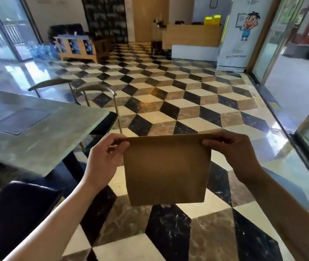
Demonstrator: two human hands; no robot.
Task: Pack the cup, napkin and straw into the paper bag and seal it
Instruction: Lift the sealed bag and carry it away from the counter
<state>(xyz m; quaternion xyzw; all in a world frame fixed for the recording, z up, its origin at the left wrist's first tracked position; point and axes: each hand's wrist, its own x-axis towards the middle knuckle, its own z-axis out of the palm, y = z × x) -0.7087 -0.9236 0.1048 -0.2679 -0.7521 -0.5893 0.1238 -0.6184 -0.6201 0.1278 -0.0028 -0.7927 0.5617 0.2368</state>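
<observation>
Brown paper bag point(166, 172) hangs in the lower centre of the frame, held up over the checkered floor point(168, 95). Left hand point(105, 159) and right hand point(232, 153) each pinch a top corner, thumbs in front and fingers behind, stretching the top edge taut, probably to fold or crease it shut. Cup, napkin and straw are not visible; whether they are inside cannot be told.

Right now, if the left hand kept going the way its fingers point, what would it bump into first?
The left hand points right along the paper bag top, so it would probably meet the right hand pinching the opposite corner; depth is uncertain.
</observation>
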